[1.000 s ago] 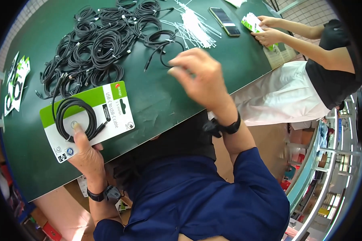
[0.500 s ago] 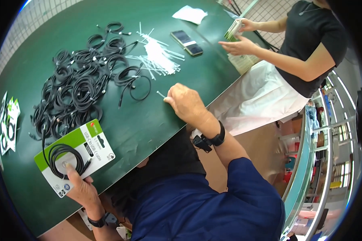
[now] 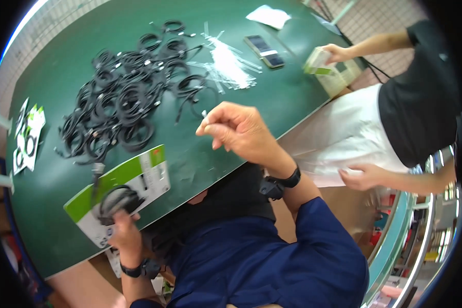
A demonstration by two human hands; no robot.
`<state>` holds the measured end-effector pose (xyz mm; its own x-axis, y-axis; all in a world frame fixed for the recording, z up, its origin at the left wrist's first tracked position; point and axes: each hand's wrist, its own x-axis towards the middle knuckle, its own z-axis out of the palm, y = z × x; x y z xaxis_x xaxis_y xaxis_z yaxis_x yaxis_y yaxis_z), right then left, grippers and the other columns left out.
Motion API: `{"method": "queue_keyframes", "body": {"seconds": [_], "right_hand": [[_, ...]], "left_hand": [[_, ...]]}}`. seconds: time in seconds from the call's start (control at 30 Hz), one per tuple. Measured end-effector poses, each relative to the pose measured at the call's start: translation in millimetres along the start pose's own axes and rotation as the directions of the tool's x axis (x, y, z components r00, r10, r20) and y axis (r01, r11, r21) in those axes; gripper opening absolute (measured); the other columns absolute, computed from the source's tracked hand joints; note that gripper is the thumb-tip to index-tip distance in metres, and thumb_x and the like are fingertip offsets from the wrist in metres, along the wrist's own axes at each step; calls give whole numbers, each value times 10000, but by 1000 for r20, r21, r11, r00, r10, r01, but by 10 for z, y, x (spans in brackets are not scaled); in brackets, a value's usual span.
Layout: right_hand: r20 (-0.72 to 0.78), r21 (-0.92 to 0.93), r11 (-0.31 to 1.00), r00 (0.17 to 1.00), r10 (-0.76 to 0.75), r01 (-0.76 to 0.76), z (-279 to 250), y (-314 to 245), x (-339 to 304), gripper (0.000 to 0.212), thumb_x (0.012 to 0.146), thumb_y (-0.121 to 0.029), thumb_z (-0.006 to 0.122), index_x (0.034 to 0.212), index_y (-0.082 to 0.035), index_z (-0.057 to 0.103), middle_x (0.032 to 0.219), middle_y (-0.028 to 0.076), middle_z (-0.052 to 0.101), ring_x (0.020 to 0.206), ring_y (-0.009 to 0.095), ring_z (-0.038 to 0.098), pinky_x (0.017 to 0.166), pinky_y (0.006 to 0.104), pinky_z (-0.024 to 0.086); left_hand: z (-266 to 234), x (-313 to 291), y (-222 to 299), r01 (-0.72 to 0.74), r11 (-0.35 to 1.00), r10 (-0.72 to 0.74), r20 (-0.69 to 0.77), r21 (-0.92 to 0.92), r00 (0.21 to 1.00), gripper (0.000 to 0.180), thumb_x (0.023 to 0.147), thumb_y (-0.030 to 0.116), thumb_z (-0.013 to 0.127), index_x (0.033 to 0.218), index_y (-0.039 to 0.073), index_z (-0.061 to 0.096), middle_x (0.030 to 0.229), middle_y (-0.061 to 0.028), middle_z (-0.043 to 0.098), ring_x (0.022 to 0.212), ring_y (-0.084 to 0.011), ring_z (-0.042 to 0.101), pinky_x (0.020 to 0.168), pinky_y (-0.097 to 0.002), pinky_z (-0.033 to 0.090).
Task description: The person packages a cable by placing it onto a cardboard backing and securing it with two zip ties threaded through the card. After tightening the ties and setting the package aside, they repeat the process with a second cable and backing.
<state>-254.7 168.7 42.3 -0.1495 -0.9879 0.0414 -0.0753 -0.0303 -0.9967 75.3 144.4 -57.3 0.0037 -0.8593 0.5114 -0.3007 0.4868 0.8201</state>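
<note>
The green counter (image 3: 290, 97) bears a heap of coiled black cables (image 3: 131, 88), loose white cable ties (image 3: 230, 65) just beside it, a smartphone (image 3: 263, 51), a white packet (image 3: 268, 17) and, near its left end, carded black cables (image 3: 35, 122)

my left hand (image 3: 125, 231) was blurred at eight o'clock, fingers hidden behind the card (image 3: 119, 179), cable coil (image 3: 131, 196) smeared, a co-worker (image 3: 418, 97) cropped above the shoulder at two o'clock

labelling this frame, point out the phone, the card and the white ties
Phone (image 3: 263, 51), head view, middle of its screen
Card (image 3: 121, 175), head view, its green band
White ties (image 3: 230, 66), head view, centre of the heap
</note>
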Motion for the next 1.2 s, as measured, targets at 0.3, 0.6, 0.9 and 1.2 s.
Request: {"method": "queue_keyframes", "body": {"seconds": [0.3, 0.6, 0.9, 1.2], "right_hand": [[98, 11, 999, 994, -48, 47, 268, 143, 325, 87, 1035, -92, 674, 999, -12, 675, 850, 37, 732, 668, 41, 619, 584, 193, 498], [149, -74, 994, 986, -72, 84, 388, 184, 409, 92, 1042, -100, 668, 1014, -16, 693, 807, 9, 704, 658, 43, 597, 581, 198, 484], [154, -394, 844, 931, -330, 364, 434, 394, 522, 93, 1026, -64, 671, 1062, 15, 704, 794, 38, 698, 666, 88, 618, 582, 235, 492], [227, -452, 694, 825, -517, 560, 497, 371, 466, 97, 928, 54, 730, 1015, 19, 753, 945, 98, 749, 725, 117, 647, 621, 250, 525]], "left_hand": [[-103, 444, 390, -504, 837, 538, 481, -212, 692, 344, 803, 99, 800, 1122, 0, 717, 832, -77, 670, 588, -195, 600, 508, -287, 432], [-132, 644, 395, -652, 731, 628, 572, -200, 528, 389, 781, 147, 829, 1115, -13, 713, 794, -88, 668, 603, -212, 623, 517, -322, 464], [-95, 640, 295, -675, 708, 656, 546, -207, 521, 409, 770, 147, 835, 1129, -5, 708, 810, -76, 665, 600, -174, 608, 487, -293, 427], [-146, 586, 310, -721, 659, 692, 547, -212, 471, 427, 754, 135, 821, 1147, 14, 707, 853, -79, 668, 578, -153, 566, 475, -285, 395]]}}
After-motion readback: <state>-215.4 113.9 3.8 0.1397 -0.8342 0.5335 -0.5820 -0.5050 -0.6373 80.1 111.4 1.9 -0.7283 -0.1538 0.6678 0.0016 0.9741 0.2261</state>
